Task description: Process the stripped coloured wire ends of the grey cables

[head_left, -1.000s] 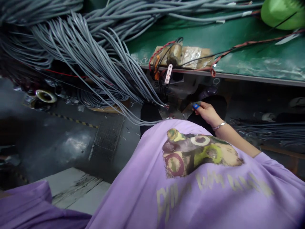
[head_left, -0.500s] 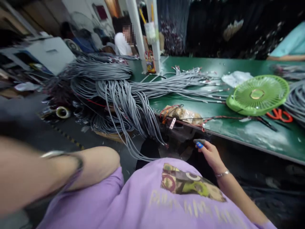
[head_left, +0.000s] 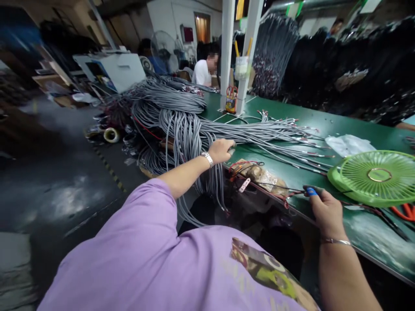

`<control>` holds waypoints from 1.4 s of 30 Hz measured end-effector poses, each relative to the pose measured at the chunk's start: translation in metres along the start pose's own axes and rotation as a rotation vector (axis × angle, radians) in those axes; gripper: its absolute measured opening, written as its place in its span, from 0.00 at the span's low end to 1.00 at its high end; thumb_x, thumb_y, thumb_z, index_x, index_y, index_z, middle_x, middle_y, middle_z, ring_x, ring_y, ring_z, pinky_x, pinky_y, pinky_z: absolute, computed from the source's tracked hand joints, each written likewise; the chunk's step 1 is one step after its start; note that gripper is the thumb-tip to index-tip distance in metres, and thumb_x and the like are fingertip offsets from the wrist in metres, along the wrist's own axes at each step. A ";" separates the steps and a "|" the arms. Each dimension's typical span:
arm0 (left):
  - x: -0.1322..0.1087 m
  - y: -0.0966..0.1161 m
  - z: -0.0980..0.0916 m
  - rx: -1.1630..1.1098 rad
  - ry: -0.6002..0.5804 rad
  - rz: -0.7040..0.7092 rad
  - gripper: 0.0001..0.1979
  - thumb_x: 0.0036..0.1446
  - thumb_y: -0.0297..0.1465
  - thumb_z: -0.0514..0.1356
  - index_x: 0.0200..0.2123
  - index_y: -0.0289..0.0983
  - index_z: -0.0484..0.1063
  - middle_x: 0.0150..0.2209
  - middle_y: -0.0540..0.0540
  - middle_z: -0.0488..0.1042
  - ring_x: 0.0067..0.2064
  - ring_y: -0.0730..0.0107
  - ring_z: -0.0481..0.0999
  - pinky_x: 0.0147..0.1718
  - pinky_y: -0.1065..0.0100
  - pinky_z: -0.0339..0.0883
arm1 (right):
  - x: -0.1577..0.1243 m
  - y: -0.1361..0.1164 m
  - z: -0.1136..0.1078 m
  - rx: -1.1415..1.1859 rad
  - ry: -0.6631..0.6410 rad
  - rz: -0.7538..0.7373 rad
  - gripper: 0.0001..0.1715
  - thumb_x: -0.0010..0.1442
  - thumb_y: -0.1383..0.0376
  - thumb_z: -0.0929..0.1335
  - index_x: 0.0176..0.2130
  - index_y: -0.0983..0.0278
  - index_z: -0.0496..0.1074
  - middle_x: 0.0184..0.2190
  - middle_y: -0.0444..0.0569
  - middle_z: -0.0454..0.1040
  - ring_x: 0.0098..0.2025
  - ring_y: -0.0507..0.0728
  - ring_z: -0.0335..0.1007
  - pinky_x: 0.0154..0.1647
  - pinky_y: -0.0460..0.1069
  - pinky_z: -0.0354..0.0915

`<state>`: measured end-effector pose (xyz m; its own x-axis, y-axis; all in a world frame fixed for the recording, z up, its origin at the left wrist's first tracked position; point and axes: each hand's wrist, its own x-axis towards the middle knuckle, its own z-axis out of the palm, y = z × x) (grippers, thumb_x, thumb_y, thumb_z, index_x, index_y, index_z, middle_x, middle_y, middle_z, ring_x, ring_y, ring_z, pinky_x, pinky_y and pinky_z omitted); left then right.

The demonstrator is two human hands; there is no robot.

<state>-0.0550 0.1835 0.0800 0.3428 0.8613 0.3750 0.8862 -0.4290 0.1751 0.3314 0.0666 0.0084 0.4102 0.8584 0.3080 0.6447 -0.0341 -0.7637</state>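
Note:
My left hand (head_left: 222,150) reaches over a thick bundle of grey cables (head_left: 188,134) that drapes off the table's front edge. Its fingers are curled, and what lies inside them is hidden. At the table edge on the right, my right hand (head_left: 327,211) has thumb and finger drawn together, with blue wrapping on one digit and a dark cover on another. Thin black and red wires (head_left: 293,192) run up to those fingertips; whether they are pinched is unclear. More grey cables (head_left: 259,131) stretch across the table, their stripped ends pointing right.
A green fan (head_left: 378,177) stands beside my right hand, with orange-handled scissors (head_left: 403,211) near it. A plastic-wrapped lump (head_left: 267,179) sits at the front edge of the green table (head_left: 308,114). White posts (head_left: 248,56) rise behind the cables. A person (head_left: 202,72) sits beyond.
My left arm has swung forward from the lower left, bringing that hand onto the grey cables. The right hand has risen from below the edge to the wires. The view has shifted left.

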 end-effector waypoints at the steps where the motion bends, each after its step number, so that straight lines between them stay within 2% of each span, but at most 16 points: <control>1: 0.010 -0.007 0.000 0.088 0.010 0.049 0.16 0.57 0.30 0.57 0.48 0.33 0.76 0.46 0.36 0.79 0.52 0.51 0.76 0.52 0.55 0.67 | -0.002 -0.001 0.000 0.020 -0.021 0.041 0.33 0.49 0.46 0.67 0.40 0.69 0.82 0.26 0.52 0.77 0.28 0.57 0.66 0.31 0.51 0.60; 3: 0.033 -0.021 0.001 0.204 0.023 0.095 0.23 0.56 0.28 0.57 0.56 0.31 0.71 0.59 0.33 0.72 0.61 0.49 0.69 0.57 0.54 0.62 | -0.005 -0.003 -0.001 0.045 -0.047 0.096 0.35 0.48 0.45 0.67 0.41 0.69 0.82 0.28 0.52 0.77 0.31 0.59 0.67 0.34 0.52 0.60; 5: 0.057 -0.033 0.001 0.284 -0.010 0.070 0.28 0.55 0.28 0.57 0.60 0.29 0.67 0.64 0.31 0.66 0.65 0.48 0.65 0.61 0.55 0.59 | -0.005 -0.005 -0.001 0.048 -0.062 0.105 0.36 0.48 0.44 0.67 0.41 0.70 0.82 0.29 0.53 0.77 0.32 0.60 0.67 0.37 0.53 0.60; 9: 0.092 -0.054 0.004 0.337 -0.161 -0.128 0.30 0.60 0.39 0.55 0.61 0.28 0.63 0.56 0.30 0.72 0.58 0.46 0.72 0.56 0.54 0.63 | -0.004 -0.006 -0.001 0.075 -0.068 0.113 0.37 0.48 0.45 0.67 0.43 0.71 0.82 0.31 0.54 0.78 0.33 0.60 0.67 0.38 0.53 0.60; 11: 0.100 -0.060 0.006 0.349 -0.210 -0.160 0.30 0.61 0.43 0.54 0.60 0.29 0.64 0.56 0.29 0.71 0.57 0.46 0.72 0.55 0.55 0.65 | -0.005 -0.005 -0.002 0.093 -0.065 0.129 0.36 0.48 0.45 0.67 0.43 0.70 0.82 0.31 0.53 0.78 0.33 0.60 0.67 0.38 0.53 0.61; 15: 0.099 -0.067 0.011 0.385 -0.205 -0.080 0.27 0.62 0.42 0.53 0.58 0.30 0.67 0.57 0.30 0.70 0.57 0.46 0.71 0.55 0.55 0.65 | -0.006 -0.005 -0.002 0.127 -0.050 0.141 0.33 0.46 0.46 0.68 0.39 0.68 0.81 0.30 0.52 0.78 0.33 0.59 0.67 0.39 0.53 0.61; 18: 0.096 -0.069 0.013 0.387 -0.221 -0.039 0.27 0.59 0.41 0.55 0.56 0.30 0.68 0.56 0.31 0.72 0.58 0.47 0.71 0.56 0.55 0.64 | -0.006 -0.004 -0.002 0.134 -0.059 0.139 0.32 0.47 0.46 0.68 0.38 0.68 0.81 0.30 0.51 0.77 0.33 0.59 0.66 0.38 0.52 0.60; 21: 0.098 -0.068 0.014 0.369 -0.224 -0.056 0.30 0.57 0.41 0.58 0.58 0.30 0.66 0.57 0.32 0.72 0.58 0.48 0.71 0.58 0.57 0.63 | -0.006 -0.003 -0.001 0.143 -0.060 0.136 0.32 0.48 0.46 0.68 0.40 0.68 0.81 0.29 0.50 0.76 0.32 0.58 0.65 0.37 0.52 0.59; 26: 0.106 -0.065 0.015 0.387 -0.231 -0.081 0.32 0.53 0.39 0.60 0.59 0.28 0.65 0.53 0.30 0.74 0.54 0.46 0.74 0.52 0.55 0.66 | -0.007 -0.005 -0.001 0.155 -0.037 0.119 0.28 0.48 0.46 0.68 0.35 0.67 0.80 0.27 0.49 0.75 0.31 0.57 0.63 0.36 0.51 0.58; 31: 0.101 -0.070 0.016 0.375 -0.204 -0.039 0.21 0.54 0.37 0.56 0.49 0.33 0.75 0.52 0.33 0.75 0.55 0.46 0.74 0.50 0.56 0.66 | -0.007 -0.010 -0.001 0.199 -0.044 0.136 0.28 0.48 0.47 0.69 0.35 0.67 0.80 0.28 0.50 0.76 0.32 0.57 0.65 0.36 0.51 0.59; 34: 0.092 -0.077 0.017 0.342 -0.120 -0.067 0.19 0.57 0.35 0.53 0.48 0.35 0.75 0.50 0.35 0.76 0.54 0.49 0.74 0.50 0.56 0.65 | -0.007 -0.009 0.000 0.208 -0.039 0.123 0.28 0.49 0.46 0.70 0.35 0.67 0.80 0.28 0.50 0.77 0.32 0.58 0.66 0.37 0.52 0.60; 36: 0.087 -0.079 0.017 0.320 -0.113 -0.050 0.19 0.56 0.34 0.54 0.49 0.36 0.75 0.50 0.37 0.76 0.54 0.51 0.73 0.51 0.58 0.65 | -0.007 -0.008 0.000 0.203 -0.042 0.106 0.26 0.50 0.47 0.69 0.35 0.66 0.80 0.29 0.50 0.78 0.33 0.58 0.67 0.37 0.52 0.61; 39: 0.085 -0.071 0.018 0.285 -0.142 0.018 0.23 0.54 0.36 0.57 0.53 0.37 0.72 0.52 0.38 0.74 0.54 0.53 0.73 0.53 0.59 0.64 | -0.007 -0.009 0.000 0.171 -0.055 0.102 0.25 0.51 0.48 0.69 0.34 0.67 0.80 0.29 0.51 0.78 0.33 0.59 0.68 0.38 0.52 0.61; 42: 0.088 -0.044 0.025 0.291 -0.185 0.090 0.29 0.54 0.37 0.58 0.59 0.33 0.67 0.55 0.35 0.72 0.55 0.51 0.72 0.53 0.59 0.64 | -0.008 -0.010 -0.001 0.160 -0.051 0.099 0.26 0.51 0.48 0.69 0.36 0.67 0.81 0.30 0.52 0.78 0.33 0.59 0.68 0.39 0.52 0.62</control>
<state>-0.0555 0.2850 0.0830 0.4504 0.8699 0.2010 0.8925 -0.4327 -0.1273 0.3223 0.0598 0.0141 0.4310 0.8797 0.2007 0.4902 -0.0415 -0.8706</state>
